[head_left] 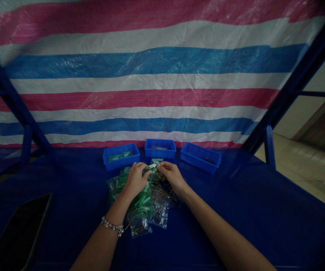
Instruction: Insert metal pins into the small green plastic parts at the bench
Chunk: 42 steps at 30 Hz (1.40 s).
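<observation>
My left hand (136, 177), with a beaded bracelet on its wrist, pinches the left side of a small transparent plastic bag (152, 166). My right hand (173, 176) grips the same bag from the right, thumb and index finger together. What the bag contains is too small and dim to make out. Beneath both hands lies a pile of transparent bags; some hold green pieces (142, 200), others thin brass-coloured and dark metal pins or screws (157, 194). The fingers partly cover the top of this pile.
Behind the pile stand three blue bins: the left bin (121, 164) holds pale green pieces, the middle bin (160, 153) a few small items, the right bin (198, 162) dark small parts. A phone (18, 233) lies at left on the blue table (236, 218). A striped tarp (151, 82) hangs behind.
</observation>
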{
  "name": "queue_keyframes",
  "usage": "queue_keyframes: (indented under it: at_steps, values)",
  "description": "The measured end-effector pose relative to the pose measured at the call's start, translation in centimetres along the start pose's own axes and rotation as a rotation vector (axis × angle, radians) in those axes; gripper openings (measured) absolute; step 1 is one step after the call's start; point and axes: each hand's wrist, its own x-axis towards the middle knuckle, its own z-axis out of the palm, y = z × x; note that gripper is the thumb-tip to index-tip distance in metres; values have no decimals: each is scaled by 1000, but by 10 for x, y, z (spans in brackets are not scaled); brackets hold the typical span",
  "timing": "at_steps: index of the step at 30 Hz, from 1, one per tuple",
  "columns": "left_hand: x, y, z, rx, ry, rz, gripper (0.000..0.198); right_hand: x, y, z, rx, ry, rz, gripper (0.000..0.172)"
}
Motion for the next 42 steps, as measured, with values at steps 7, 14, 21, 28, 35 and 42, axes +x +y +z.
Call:
queue_keyframes:
  at_steps: [7, 14, 21, 28, 35, 42]
  values:
    - [-2, 3, -1, -54, 16, -34, 26, 1, 2, 1, 24, -15, 14, 28]
    - [-1, 7, -8, -181, -50, -94, 43, -1, 1, 1, 25, -46, 8, 27]
    - [-1, 10, -10, -282, -100, -86, 38, 3, -1, -3, -80, -19, -125, 24]
    - [-1, 6, -5, -333, -112, -71, 42, 4, 0, -5, -204, -58, -211, 24]
    - [0, 4, -3, -343, -86, -77, 41, 5, 4, -5, -322, -70, -251, 22]
    - [3, 8, -8, -368, 28, -129, 22, 3, -6, -7, -321, 69, -325, 28]
